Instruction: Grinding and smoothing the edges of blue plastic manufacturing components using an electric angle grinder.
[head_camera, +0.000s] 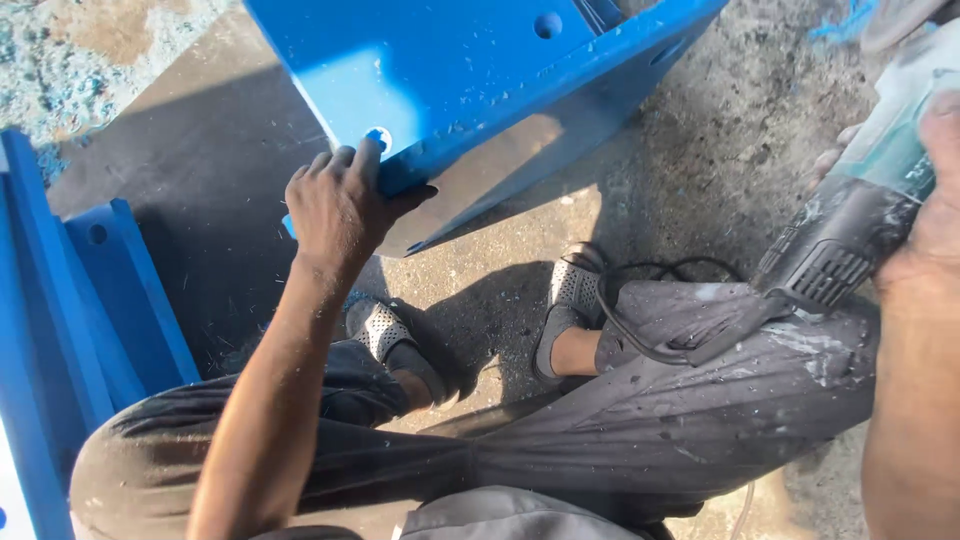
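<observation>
Left hand: the left hand (338, 205) grips the lower edge of the blue metal part (450, 70), with the fingers over the top face and the thumb under the edge. It is closed on this part.
Blue metal part: a large painted piece with round holes; it is tilted, and its lower corner is near the ground (690, 150), just beside the left hand. A pale unpainted face shows under the edge.
Right hand: the right hand (935, 215) is at the right edge of the view and is closed around the body of the angle grinder (850, 220).
Angle grinder: it has a grey-green body and a black rear part, and it is held above the right knee, well apart from the blue metal part. Its disc, at the top right corner, is blurred.
Cable: a black cable (640, 335) goes from the grinder's rear part and lies in a loop on the dark trousers (640, 420).
Feet: two grey perforated shoes (575, 285) stand on the ground, below the blue metal part.
Other parts: more blue pieces (90, 300) stand at the left edge of the view.
Ground: rough concrete with dust and blue paint flakes.
</observation>
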